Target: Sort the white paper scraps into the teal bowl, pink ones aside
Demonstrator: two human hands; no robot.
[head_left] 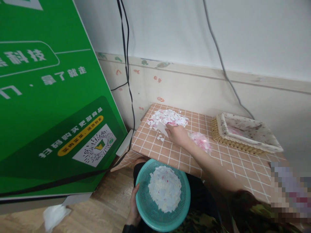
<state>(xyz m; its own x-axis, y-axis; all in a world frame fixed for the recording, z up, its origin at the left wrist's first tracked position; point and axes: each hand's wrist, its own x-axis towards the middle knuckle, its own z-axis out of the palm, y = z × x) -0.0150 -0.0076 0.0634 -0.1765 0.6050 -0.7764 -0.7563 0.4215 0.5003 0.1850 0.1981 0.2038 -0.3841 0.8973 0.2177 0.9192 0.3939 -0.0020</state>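
My left hand [134,204] is closed on the left rim of a round green plastic basket [186,197]. A heap of small white paper scraps [165,189], with a few pink bits, fills its middle. Above the table, my right hand [177,133] is closed on a flat white card-like piece [162,128]. The card's edge is against the near side of a pile of cut paper scraps [167,117] on the checked tablecloth [148,142]. Something pink shows just beyond my fingers. Beside my right forearm lies a bunch of pink and clear shreds [201,141].
A wicker basket [239,146] with a patterned cloth lining stands on the right of the table, against the wall. On the left rises a large green cabinet [48,106]. Black cables [128,74] hang down near the table's left corner. A white plastic bag [55,216] lies on the floor.
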